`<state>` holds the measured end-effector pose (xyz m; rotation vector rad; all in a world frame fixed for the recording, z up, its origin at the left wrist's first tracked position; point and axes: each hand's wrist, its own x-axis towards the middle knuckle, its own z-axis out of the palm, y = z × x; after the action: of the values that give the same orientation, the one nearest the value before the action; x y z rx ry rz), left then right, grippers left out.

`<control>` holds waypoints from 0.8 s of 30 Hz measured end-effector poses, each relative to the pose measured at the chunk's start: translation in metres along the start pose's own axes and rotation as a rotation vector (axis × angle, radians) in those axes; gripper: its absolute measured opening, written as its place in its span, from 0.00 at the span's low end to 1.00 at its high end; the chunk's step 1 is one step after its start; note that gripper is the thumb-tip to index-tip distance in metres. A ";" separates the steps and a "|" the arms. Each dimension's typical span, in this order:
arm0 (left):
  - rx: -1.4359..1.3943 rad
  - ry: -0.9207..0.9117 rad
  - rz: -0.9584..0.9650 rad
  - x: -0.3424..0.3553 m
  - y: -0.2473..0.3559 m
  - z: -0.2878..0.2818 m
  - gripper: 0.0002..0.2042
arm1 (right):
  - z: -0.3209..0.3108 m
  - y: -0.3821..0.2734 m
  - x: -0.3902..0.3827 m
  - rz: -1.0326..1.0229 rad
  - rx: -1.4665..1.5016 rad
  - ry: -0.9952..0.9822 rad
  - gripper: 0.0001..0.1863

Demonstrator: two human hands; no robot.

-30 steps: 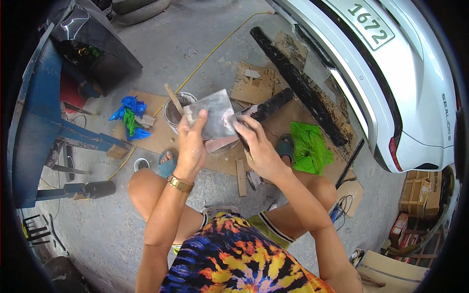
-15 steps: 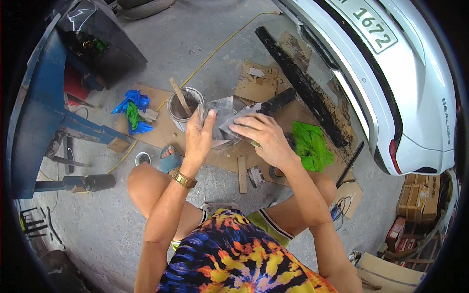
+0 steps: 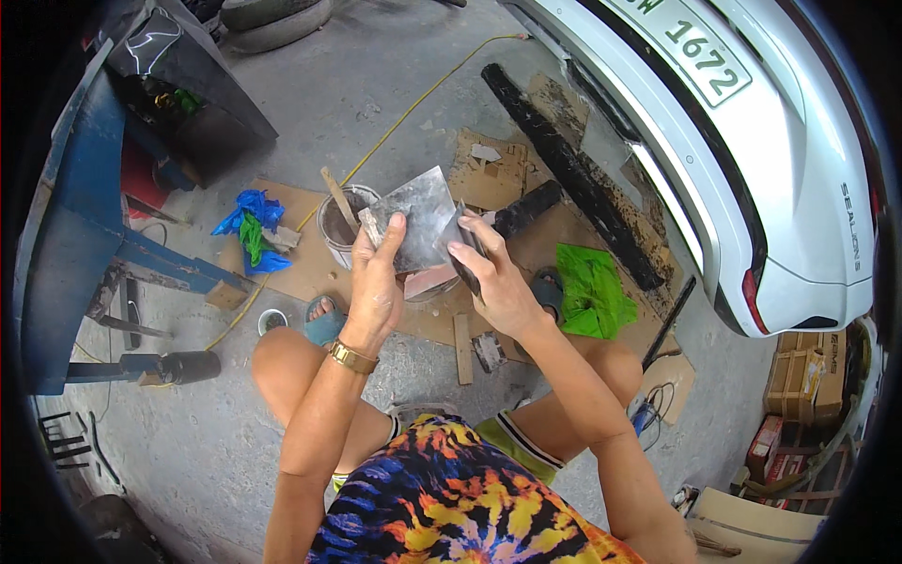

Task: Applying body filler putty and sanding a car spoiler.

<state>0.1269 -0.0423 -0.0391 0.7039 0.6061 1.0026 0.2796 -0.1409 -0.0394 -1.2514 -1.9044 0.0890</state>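
My left hand [image 3: 376, 282] is closed on the near left edge of a flat, grey-smeared metal plate [image 3: 415, 218], thumb on top. The plate is tilted above the floor. My right hand [image 3: 500, 287] grips a thin dark spreader [image 3: 458, 246] between thumb and fingers, its edge at the plate's right side; I cannot tell whether they touch. Just beyond my left hand stands a round bucket [image 3: 331, 231], partly hidden, with a wooden stick [image 3: 336, 195] leaning in it. A pinkish surface [image 3: 428, 280] over a round container shows between my hands, mostly covered.
Cardboard [image 3: 310, 274] covers the floor ahead. Blue plastic [image 3: 252, 211] lies left, green plastic [image 3: 597, 291] right. A white car's rear [image 3: 695, 160] and a long black bar [image 3: 578, 174] stand at right, a blue metal frame [image 3: 75, 235] at left. A yellow hose [image 3: 413, 101] crosses the floor.
The plate now shows more of its face, tilted up between my hands. My right hand has turned, bringing the spreader more upright at the plate's right side.
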 end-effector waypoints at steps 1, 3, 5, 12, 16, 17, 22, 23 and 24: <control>-0.005 0.005 0.002 -0.001 0.002 0.001 0.13 | 0.003 0.005 -0.003 0.064 -0.019 0.009 0.41; 0.018 -0.033 -0.057 -0.002 0.006 0.002 0.13 | 0.001 0.011 -0.011 0.128 -0.040 0.012 0.40; -0.009 -0.054 -0.091 -0.004 0.020 0.008 0.12 | -0.006 0.011 -0.017 0.402 -0.182 -0.269 0.38; 0.458 0.063 0.195 0.006 0.000 -0.020 0.13 | -0.053 -0.014 0.010 0.283 -0.413 -0.049 0.35; 0.588 0.036 0.246 0.004 -0.003 -0.019 0.14 | -0.034 -0.020 0.007 0.253 -0.316 -0.249 0.35; 0.602 0.019 0.228 0.001 -0.002 -0.015 0.14 | -0.043 -0.024 0.012 0.254 -0.351 -0.226 0.35; 0.605 -0.042 0.214 0.001 -0.004 -0.014 0.14 | -0.035 -0.018 0.011 0.312 -0.340 -0.306 0.34; 0.607 -0.045 0.212 0.003 -0.006 -0.013 0.14 | -0.041 -0.018 0.013 0.279 -0.372 -0.288 0.34; 0.597 -0.045 0.199 0.004 -0.008 -0.011 0.14 | -0.043 -0.020 0.015 0.281 -0.372 -0.286 0.34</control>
<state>0.1243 -0.0390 -0.0528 1.3305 0.8185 0.9884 0.2916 -0.1548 0.0072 -1.8385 -2.0336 0.0646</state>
